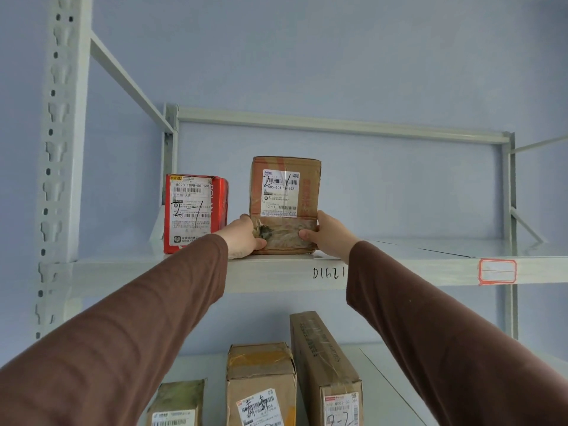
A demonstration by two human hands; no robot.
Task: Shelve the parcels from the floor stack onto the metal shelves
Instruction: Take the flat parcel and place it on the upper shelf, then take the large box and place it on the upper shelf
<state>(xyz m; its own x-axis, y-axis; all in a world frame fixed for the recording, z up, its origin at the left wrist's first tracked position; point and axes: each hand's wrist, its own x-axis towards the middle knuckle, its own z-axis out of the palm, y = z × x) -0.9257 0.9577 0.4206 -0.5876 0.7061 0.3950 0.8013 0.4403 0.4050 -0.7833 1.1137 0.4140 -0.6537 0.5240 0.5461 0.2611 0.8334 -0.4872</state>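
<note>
You face a pale blue painted wall (338,56), smooth and matt, with a grey metal rack in front of it. Its perforated upright (57,149) runs up the left side, and thin angle braces cross to the rear posts. The upper shelf (276,273) is flat sheet steel with a folded front lip bearing handwritten marks and, to the right, a red-bordered label (497,271).

On that shelf your brown cardboard parcel (285,204) stands upright near the front edge, tall and boxy, its tape wrinkled and glossy and the lower band scuffed. A white shipping label covers most of the near face. Your left hand (244,236) grips its lower left corner, thumb curled onto the front; your right hand (325,235) grips the lower right corner the same way. Both brown knit sleeves reach up from the bottom corners.

Just left, apart from your parcel, stands a shorter red box (196,213) with a label of its own.

On the lower shelf (384,379) stand three more: a long narrow carton (325,364), a squat taped box (261,385) touching its left side, and a greenish packet (178,401) farther left.
</note>
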